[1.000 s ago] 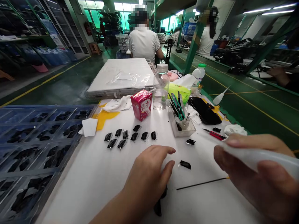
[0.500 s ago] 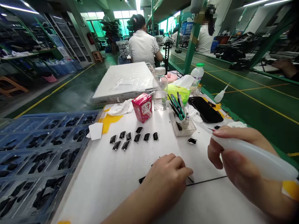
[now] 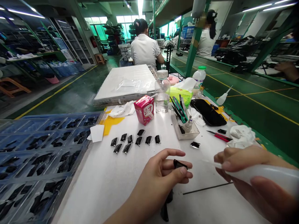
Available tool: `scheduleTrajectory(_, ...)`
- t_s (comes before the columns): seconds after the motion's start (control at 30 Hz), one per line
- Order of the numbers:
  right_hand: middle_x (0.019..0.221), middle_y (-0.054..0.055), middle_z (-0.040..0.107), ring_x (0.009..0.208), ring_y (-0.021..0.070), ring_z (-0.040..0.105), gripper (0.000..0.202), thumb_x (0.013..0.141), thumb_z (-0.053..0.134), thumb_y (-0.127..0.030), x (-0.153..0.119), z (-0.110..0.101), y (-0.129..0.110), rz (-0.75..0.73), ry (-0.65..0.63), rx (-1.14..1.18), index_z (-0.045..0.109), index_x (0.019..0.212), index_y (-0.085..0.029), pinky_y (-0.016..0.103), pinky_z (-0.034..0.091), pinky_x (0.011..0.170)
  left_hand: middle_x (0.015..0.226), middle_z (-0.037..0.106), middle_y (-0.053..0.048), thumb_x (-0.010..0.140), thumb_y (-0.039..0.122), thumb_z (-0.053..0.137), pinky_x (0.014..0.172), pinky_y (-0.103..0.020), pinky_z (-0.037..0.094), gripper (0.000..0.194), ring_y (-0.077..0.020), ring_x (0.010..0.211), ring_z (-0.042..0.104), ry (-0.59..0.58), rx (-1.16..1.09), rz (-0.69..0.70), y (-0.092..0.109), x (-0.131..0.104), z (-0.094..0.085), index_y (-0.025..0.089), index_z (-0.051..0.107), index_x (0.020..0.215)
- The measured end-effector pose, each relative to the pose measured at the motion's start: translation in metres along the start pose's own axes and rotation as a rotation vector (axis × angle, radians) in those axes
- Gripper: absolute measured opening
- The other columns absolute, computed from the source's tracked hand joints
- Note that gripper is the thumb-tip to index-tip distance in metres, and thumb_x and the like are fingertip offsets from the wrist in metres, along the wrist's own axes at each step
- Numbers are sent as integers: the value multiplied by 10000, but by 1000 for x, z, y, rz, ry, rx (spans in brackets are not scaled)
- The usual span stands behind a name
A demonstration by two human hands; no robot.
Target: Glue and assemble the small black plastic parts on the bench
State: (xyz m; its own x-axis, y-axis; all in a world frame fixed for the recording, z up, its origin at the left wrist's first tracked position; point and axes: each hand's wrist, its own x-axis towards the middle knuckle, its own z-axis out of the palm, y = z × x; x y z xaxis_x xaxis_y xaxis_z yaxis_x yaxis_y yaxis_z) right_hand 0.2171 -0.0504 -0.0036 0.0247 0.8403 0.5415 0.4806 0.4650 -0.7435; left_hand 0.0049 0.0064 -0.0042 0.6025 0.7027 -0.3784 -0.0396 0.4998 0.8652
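Note:
Between the thumb and fingers of my left hand (image 3: 161,174) is a small black plastic part (image 3: 179,164), raised a little off the white tabletop. Beneath that hand lie more black pieces (image 3: 164,211), partly covered by it. My right hand (image 3: 247,168) is wrapped round a translucent white squeeze bottle (image 3: 275,175), its thin nozzle directed left toward the black part but apart from it. A thin black strip (image 3: 206,189) rests on the table between the hands. Farther back, several small black parts with clear edges (image 3: 127,147) lie in loose rows.
At the left stands a blue divided tray (image 3: 42,169) of black parts. Behind the rows are a red drink carton (image 3: 144,110), a water bottle (image 3: 162,93) and a tool box (image 3: 187,133). Red-handled tweezers (image 3: 220,136) and crumpled white cloth (image 3: 243,135) lie right. A co-worker (image 3: 146,46) sits ahead.
My left hand has turned over and lifted, bringing up a small black part from the table. The squeeze bottle in my right hand has come lower, its nozzle now visible near the left hand.

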Motion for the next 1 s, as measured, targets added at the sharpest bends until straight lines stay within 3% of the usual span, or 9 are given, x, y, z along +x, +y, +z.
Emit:
scheduleTrajectory(0.1,712,13,702,604,192,682,246,941,475,-435,7,-1,-3,-88,-93,-48,681,893,-309,258,517,480,1117,685,-69,851,178,678,844,-271,528,258,-178,955,696,-43,-25,27,2,-3,1,181,613,1100)
scheduleTrajectory(0.23,725,15,726,531,177,659,266,940,483,-450,10,3,-3,-71,-161,-14,701,906,-303,270,534,507,714,602,25,883,168,632,822,-249,521,149,-143,828,681,-13,24,77,3,-6,5,159,638,1031)
scheduleTrajectory(0.3,722,12,727,441,140,599,259,942,490,-434,9,5,-3,-40,-158,57,707,912,-296,256,516,477,656,559,41,883,164,628,784,-235,516,139,-141,803,672,-11,66,90,2,-7,6,160,634,1022)
scheduleTrajectory(0.43,730,7,730,438,118,587,231,943,507,-408,10,9,-3,-16,-179,126,708,937,-295,217,459,408,759,643,-1,887,166,616,764,-233,502,130,-157,854,676,-39,96,87,1,-6,6,169,614,1017)
scheduleTrajectory(0.6,716,7,724,510,142,635,231,948,500,-403,12,11,-3,-32,-210,120,699,930,-287,229,524,508,708,609,5,890,200,611,729,-249,494,146,-157,780,649,-31,178,111,0,-6,6,176,619,1033)
scheduleTrajectory(0.77,738,25,724,444,128,578,231,937,512,-382,5,10,-1,20,-162,165,715,915,-275,212,451,374,740,629,-2,895,190,604,728,-244,487,140,-166,829,664,-26,176,116,-1,-7,6,178,597,1034)
scheduleTrajectory(1.0,735,30,724,419,129,574,238,935,509,-381,6,10,0,31,-170,183,723,916,-278,216,434,340,894,707,-33,897,139,588,772,-247,498,127,-162,895,687,-54,118,133,-3,-7,7,187,563,1012)
